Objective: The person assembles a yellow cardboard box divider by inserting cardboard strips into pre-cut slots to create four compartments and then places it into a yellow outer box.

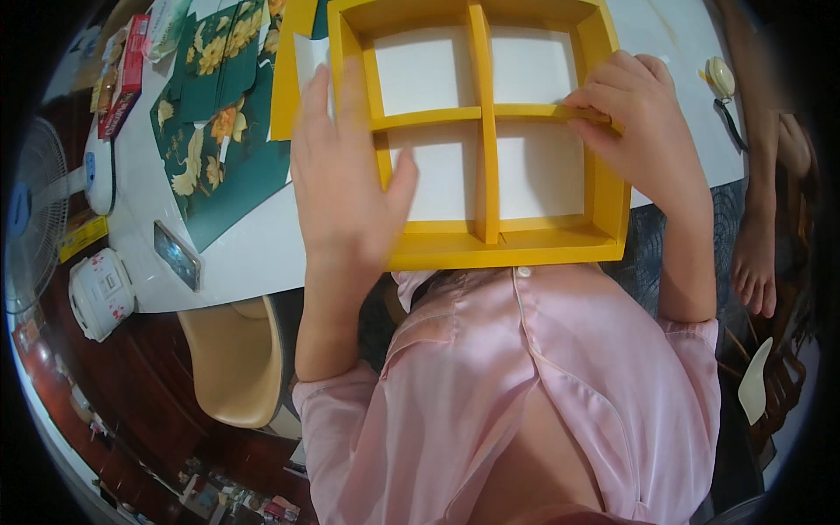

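At the far left a white fan (35,210) stands on the floor, with a small white rice cooker (101,293) below it. On the white desk (254,254) lie one dark phone (177,255) near the edge and one dark green sheet printed with gold flowers (219,131). A tan chair (234,359) sits tucked under the desk edge.

One yellow cardboard tray (490,140) lies on the desk directly in front of the person, its near rim over the desk edge. Crossed yellow dividers split it into four compartments, each with a white floor. The left hand (346,179) lies flat across the tray's left wall, fingers spread, thumb reaching into the lower left compartment, and it hides that side of the rim. The right hand (643,127) rests on the right wall, its grip pinching the right end of the horizontal divider between thumb and fingertips.

Beyond, at the right, one pale oval object with a dark cord (722,83) lies on the desk, and another person's bare foot (754,262) shows past the desk.
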